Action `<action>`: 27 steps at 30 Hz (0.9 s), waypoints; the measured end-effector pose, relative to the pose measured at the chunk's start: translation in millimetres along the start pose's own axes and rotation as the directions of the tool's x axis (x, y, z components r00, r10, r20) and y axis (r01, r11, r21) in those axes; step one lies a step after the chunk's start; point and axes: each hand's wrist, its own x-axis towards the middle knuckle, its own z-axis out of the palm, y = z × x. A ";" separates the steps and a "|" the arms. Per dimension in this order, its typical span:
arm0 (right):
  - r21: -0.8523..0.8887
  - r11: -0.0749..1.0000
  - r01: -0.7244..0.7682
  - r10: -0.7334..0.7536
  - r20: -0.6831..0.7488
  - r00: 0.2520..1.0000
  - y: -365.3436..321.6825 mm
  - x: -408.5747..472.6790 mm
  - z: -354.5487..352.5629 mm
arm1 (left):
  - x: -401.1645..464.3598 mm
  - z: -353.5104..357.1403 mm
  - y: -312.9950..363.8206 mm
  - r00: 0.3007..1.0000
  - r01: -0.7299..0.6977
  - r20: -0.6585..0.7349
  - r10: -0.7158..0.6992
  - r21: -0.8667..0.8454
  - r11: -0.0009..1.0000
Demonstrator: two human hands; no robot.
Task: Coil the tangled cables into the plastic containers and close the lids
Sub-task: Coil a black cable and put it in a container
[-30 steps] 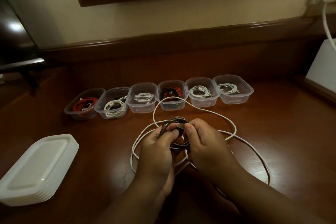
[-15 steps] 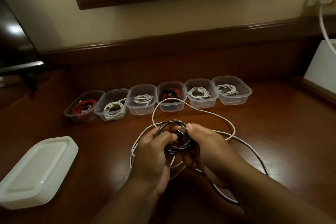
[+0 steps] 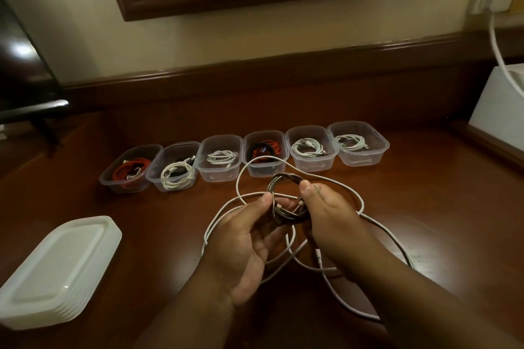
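Left of both hands, a stack of lids (image 3: 54, 272) sits unused; beyond the fingertips, six open containers (image 3: 243, 154) each hold a cable. Left hand (image 3: 243, 246) pinches the dark braided coil (image 3: 286, 198) at its near rim, right hand (image 3: 329, 215) grips its far side, a loose white cable (image 3: 382, 231) sprawling beneath. Recommended: keep loops pinched flat and tuck the plug before release, since the coil would likely spring open.

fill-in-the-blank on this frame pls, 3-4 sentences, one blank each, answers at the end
1. A row of ____ clear containers stands on the desk.
2. Both hands hold a coiled ____-coloured cable.
3. A loose white cable lies on the desk, ____ any container.
4. The stack of lids sits to the ____ of the left hand; the right hand is opposite.

Answers: six; dark; outside; left
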 end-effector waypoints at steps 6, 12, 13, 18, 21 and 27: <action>0.008 0.998 -0.064 0.063 0.067 0.996 6.2 7.9 -2.1 | 1.6 -2.7 0.3 0.987 0.153 -0.023 -0.161 -0.205 0.967; 0.078 0.989 -0.126 0.115 0.135 0.984 1.9 4.7 -0.3 | 1.0 2.1 -4.8 0.988 0.090 -0.104 -0.115 -0.222 0.971; 0.062 0.990 -0.124 0.115 0.130 0.985 2.8 4.2 1.3 | 0.6 3.0 -4.7 0.985 0.074 -0.135 -0.103 -0.209 0.975; -0.056 0.993 -0.108 0.114 0.135 0.984 6.4 0.9 14.6 | 3.1 3.6 -8.7 0.920 -0.182 -0.339 0.197 0.077 0.980; -0.119 0.990 -0.078 0.097 0.164 0.982 2.3 -0.8 23.2 | 4.9 1.5 -11.2 0.866 -0.247 -0.385 0.319 0.225 0.943; -0.210 0.972 -0.106 0.149 0.202 0.968 -7.0 -7.7 32.2 | 10.8 -0.2 -8.3 0.789 -0.240 -0.465 0.401 0.368 0.898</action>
